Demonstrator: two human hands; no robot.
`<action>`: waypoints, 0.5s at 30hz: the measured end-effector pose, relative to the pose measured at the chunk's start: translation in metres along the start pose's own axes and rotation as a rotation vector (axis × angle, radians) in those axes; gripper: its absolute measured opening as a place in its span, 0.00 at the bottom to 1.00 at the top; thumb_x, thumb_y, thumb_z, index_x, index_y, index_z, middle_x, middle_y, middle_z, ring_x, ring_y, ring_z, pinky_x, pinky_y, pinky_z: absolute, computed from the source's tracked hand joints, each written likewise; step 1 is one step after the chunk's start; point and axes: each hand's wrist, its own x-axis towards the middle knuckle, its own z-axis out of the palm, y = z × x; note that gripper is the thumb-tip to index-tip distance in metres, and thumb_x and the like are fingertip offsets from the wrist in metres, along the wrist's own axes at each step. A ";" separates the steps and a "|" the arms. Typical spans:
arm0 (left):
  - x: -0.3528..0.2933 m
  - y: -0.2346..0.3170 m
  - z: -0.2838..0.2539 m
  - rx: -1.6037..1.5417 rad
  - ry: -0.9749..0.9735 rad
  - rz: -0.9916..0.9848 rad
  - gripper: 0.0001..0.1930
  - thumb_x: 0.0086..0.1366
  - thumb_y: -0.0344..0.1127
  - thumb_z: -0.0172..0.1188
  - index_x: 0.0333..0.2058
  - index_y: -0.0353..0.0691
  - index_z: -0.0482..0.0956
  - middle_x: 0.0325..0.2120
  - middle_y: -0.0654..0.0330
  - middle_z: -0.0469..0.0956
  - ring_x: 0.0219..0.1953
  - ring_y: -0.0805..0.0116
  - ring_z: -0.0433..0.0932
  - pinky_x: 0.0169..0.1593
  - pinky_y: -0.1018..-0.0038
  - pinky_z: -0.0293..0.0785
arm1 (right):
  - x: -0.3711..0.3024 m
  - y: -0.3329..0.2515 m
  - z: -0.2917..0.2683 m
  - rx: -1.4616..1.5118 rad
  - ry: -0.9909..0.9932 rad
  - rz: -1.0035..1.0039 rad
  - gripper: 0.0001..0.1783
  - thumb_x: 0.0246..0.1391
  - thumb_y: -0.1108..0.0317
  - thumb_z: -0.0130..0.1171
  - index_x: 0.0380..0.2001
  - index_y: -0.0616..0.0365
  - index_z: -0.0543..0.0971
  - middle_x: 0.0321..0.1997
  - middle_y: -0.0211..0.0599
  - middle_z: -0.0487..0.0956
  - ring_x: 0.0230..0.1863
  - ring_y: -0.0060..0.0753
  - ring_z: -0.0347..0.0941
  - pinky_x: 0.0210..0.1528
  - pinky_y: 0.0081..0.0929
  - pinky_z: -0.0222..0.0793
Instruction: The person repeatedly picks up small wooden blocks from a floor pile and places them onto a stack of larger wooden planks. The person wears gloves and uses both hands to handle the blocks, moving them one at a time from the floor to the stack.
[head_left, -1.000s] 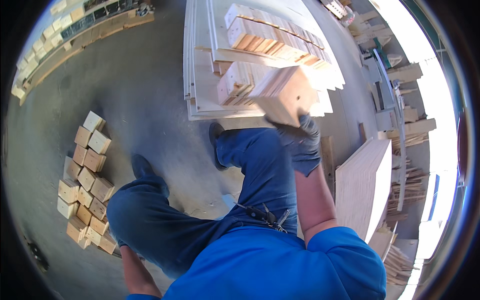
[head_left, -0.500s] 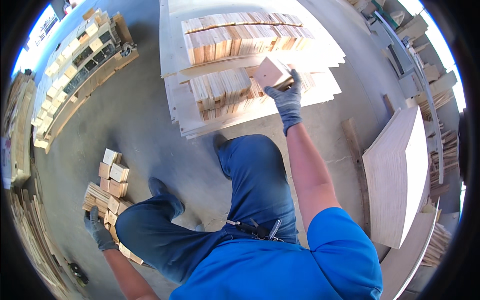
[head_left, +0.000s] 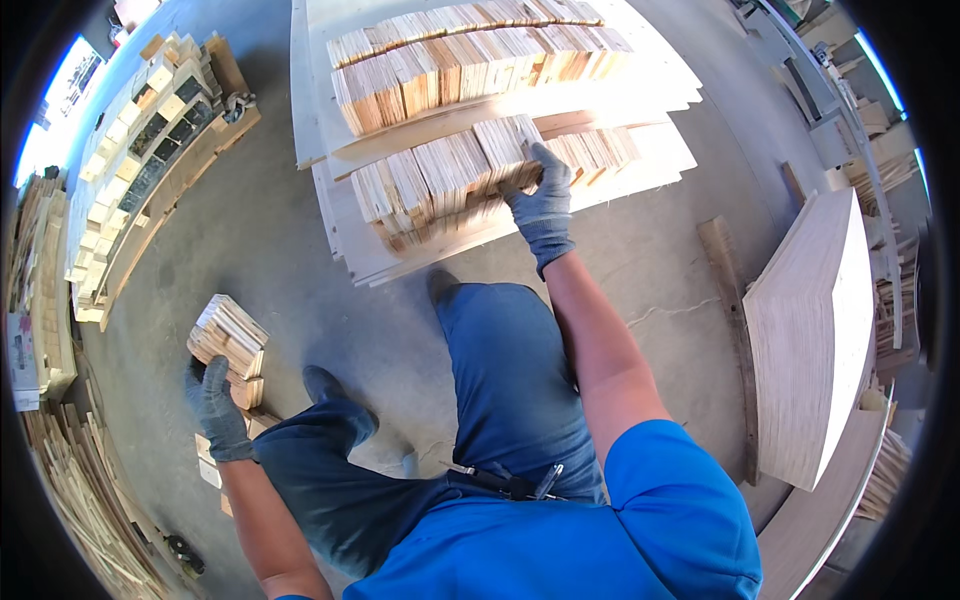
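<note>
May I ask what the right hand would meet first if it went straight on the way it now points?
Past the wooden block it touches, the right hand would probably meet the back row of wooden pieces first, though heights and depth are hard to judge from this one view.

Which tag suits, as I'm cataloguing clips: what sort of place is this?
Probably a woodworking shop: rows of cut wooden pieces on pale boards, a stack of wood sheets at right, and long thin strips at left.
</note>
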 end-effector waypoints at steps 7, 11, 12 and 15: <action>0.000 0.009 0.012 0.003 -0.014 0.012 0.28 0.63 0.36 0.65 0.59 0.28 0.70 0.52 0.53 0.75 0.52 0.63 0.75 0.59 0.68 0.71 | 0.008 -0.004 -0.008 -0.020 -0.034 -0.073 0.35 0.39 0.71 0.80 0.52 0.58 0.75 0.53 0.42 0.76 0.51 0.42 0.75 0.55 0.35 0.73; -0.001 0.007 0.017 -0.052 -0.035 0.002 0.26 0.65 0.37 0.62 0.58 0.28 0.70 0.52 0.54 0.76 0.52 0.65 0.76 0.58 0.69 0.71 | 0.018 0.004 -0.013 0.075 -0.074 -0.061 0.29 0.39 0.74 0.78 0.47 0.57 0.76 0.52 0.42 0.77 0.52 0.45 0.75 0.58 0.36 0.72; -0.002 0.007 0.017 -0.049 -0.040 0.006 0.25 0.67 0.37 0.61 0.58 0.29 0.71 0.52 0.54 0.76 0.52 0.66 0.76 0.58 0.70 0.71 | 0.020 0.003 -0.014 0.075 -0.093 -0.059 0.29 0.39 0.74 0.78 0.46 0.57 0.77 0.51 0.43 0.77 0.52 0.48 0.75 0.59 0.37 0.71; -0.003 0.013 0.023 -0.074 -0.059 -0.010 0.25 0.66 0.36 0.62 0.58 0.28 0.71 0.51 0.54 0.76 0.51 0.65 0.76 0.57 0.70 0.72 | 0.024 0.009 -0.013 0.145 -0.120 -0.030 0.26 0.40 0.76 0.77 0.45 0.57 0.77 0.51 0.43 0.78 0.52 0.46 0.76 0.58 0.35 0.71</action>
